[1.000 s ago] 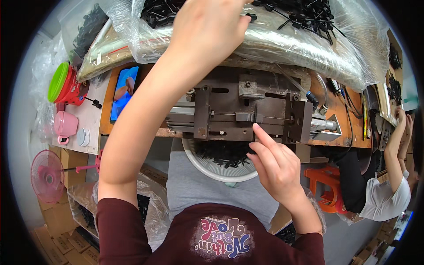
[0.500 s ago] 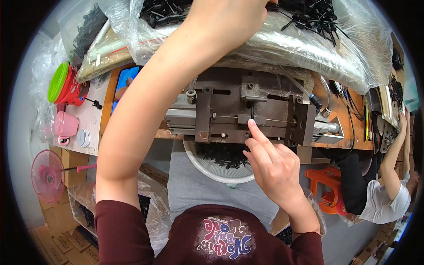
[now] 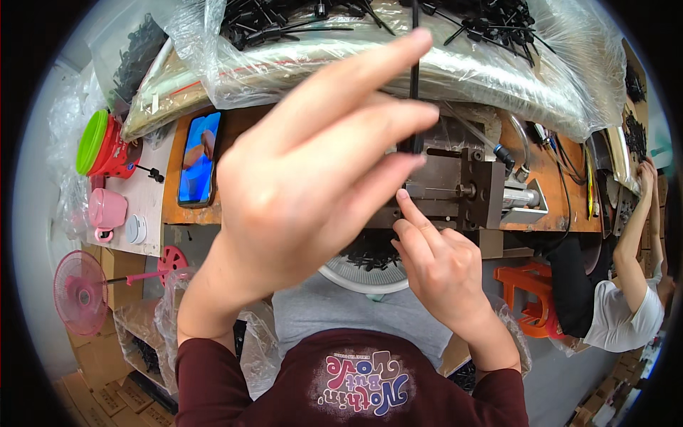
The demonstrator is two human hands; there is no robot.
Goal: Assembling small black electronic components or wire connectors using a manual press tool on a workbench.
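Raised over the bench, my left hand is closed at the fingertips on a black cable tie. The tie hangs upright, its thicker end low near my thumb. My right hand stretches its index finger to the front of a dark metal clamping fixture, the other fingers loosely curled and holding nothing I can see. My left hand hides the fixture's middle and left side, so whether a part sits there cannot be seen. Under the fixture, a white basket with black plastic pieces rests at my lap.
A clear plastic bag heaped with black ties lies along the back. To the left are a phone, a red bucket, a pink cup and a pink fan. On the right, a co-worker sits near an orange stool.
My left hand has come back from the pile toward me, carrying a black tie over the fixture. The phone is uncovered. My right hand has stayed almost in place.
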